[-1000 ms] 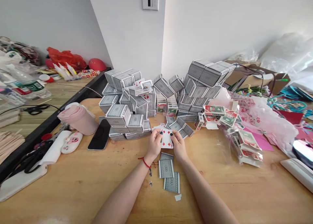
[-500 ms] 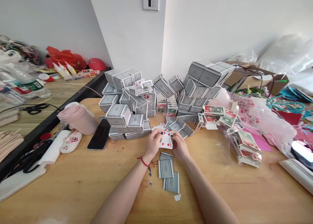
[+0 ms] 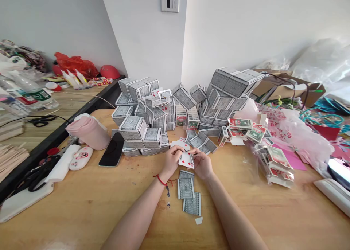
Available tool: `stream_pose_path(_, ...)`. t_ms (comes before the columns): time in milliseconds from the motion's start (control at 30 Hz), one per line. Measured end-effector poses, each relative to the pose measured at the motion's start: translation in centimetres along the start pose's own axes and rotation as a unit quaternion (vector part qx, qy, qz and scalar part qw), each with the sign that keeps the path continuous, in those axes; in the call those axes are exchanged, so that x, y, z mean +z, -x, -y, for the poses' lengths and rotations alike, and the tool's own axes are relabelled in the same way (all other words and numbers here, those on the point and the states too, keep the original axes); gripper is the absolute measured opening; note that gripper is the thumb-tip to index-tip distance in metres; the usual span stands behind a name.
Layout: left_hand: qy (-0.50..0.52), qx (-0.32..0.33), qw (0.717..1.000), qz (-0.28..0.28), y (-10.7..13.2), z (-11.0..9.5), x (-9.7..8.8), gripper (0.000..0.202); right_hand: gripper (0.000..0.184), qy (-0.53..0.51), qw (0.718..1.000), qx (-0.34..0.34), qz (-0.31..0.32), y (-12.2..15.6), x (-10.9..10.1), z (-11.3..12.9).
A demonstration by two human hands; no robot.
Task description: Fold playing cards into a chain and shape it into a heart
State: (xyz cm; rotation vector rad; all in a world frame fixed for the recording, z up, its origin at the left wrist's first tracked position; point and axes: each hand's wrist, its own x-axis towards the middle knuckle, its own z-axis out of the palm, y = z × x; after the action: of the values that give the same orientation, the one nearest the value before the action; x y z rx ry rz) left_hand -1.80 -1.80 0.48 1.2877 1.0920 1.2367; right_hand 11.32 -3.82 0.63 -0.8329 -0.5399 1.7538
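My left hand (image 3: 172, 160) and my right hand (image 3: 201, 163) are close together above the wooden table (image 3: 82, 199), both pinching one playing card (image 3: 186, 160) with red diamond pips. The card is bent between the fingers. Just below the hands, several face-down cards with grey backs (image 3: 188, 193) lie in a short row on the table. A big heap of folded grey card cubes (image 3: 153, 111) rises right behind the hands, with more stacked at the back right (image 3: 232, 88). A red string bracelet circles my left wrist.
A black phone (image 3: 111, 154), a pink roll (image 3: 88, 132) and a white mouse-like item (image 3: 81, 157) lie left of the heap. Card boxes (image 3: 255, 131) and plastic bags (image 3: 298, 133) crowd the right. Scissors (image 3: 35, 177) lie at the left edge, bottles on the side desk.
The diamond card, held flat and facing up a second ago, is now bent and folded lower between the fingers. Both hands have stayed in place.
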Motion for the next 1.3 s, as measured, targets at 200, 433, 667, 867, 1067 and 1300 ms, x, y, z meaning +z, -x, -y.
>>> stream_pose_path(200, -0.006, 0.006, 0.998, 0.064, -0.2, -0.8, -1.0, 0.015, 0.014, 0.055, 0.996, 0.058, 0.028, 0.2, -0.4, 0.3)
stream_pose_path(433, 0.057, 0.063, 0.989, 0.122, 0.1, -1.3, -0.9, 0.019, 0.02, 0.055, 0.972, 0.174, 0.15, 0.7, -1.2, -0.3)
stream_pose_path(667, 0.19, -0.041, 0.976, 0.103, 0.0, -0.5, -0.4, 0.034, 0.021, 0.052, 0.99, 0.085, 0.103, 0.0, -0.6, -0.7)
stream_pose_path(867, 0.291, -0.093, 0.947, 0.103, 0.0, -0.9, 0.0, 0.053, 0.021, 0.088, 0.994, -0.069, -0.009, -0.4, 0.1, -0.6)
stream_pose_path(1067, 0.134, -0.073, 0.987, 0.047, 0.2, -1.0, 0.6, 0.033, 0.022, 0.154, 0.982, -0.101, -0.027, -0.7, -0.3, -1.3)
stream_pose_path(1300, 0.088, -0.073, 0.993, -0.01, 0.3, -0.5, 0.8, 0.025, 0.019, 0.205, 0.971, -0.116, -0.047, -0.7, -0.2, -1.8)
